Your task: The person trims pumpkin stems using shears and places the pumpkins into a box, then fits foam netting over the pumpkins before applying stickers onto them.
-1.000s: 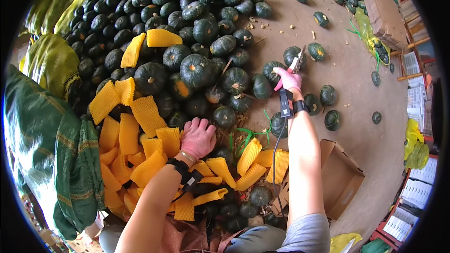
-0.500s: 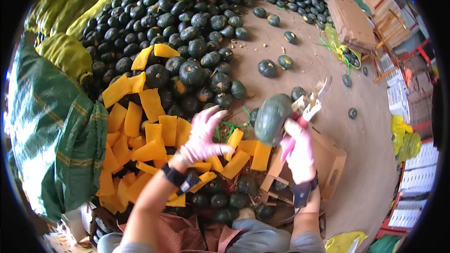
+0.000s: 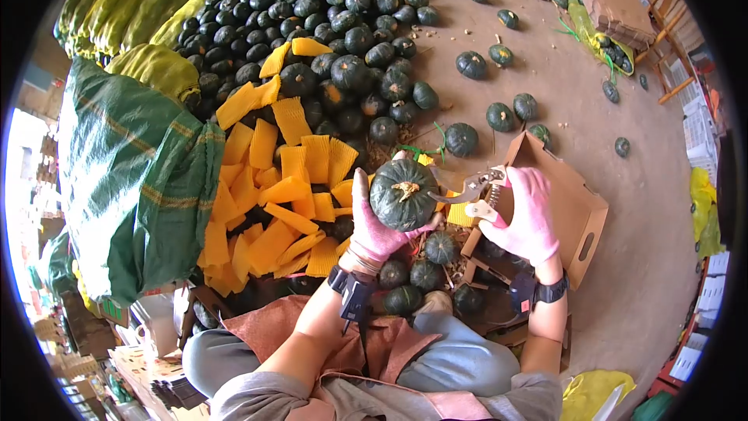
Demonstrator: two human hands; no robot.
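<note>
My left hand [image 3: 382, 226], in a pink glove, cups a dark green kabocha squash [image 3: 403, 201] from below and the side. The squash's dry stem faces up toward me. In my gloved right hand [image 3: 526, 218] is a pair of pruning shears [image 3: 477, 192], its handles spread and a spring between them. The shears' curved blades reach left and lie close to the squash's right side; whether they touch it I cannot tell. Orange foam net sleeves [image 3: 273, 245] lie heaped left of my left hand.
A big pile of squash [image 3: 312, 15] rises beyond the sleeves. An open cardboard box [image 3: 580, 210] stands right of my right hand. Several loose squash [image 3: 461, 139] lie on the floor ahead. At left sits a green woven sack [image 3: 140, 179]; flattened cartons [image 3: 608, 0] are stacked far right.
The squash has passed from my right hand to my left and turned stem-up. My right hand now holds the shears opened beside it. The view has shifted too.
</note>
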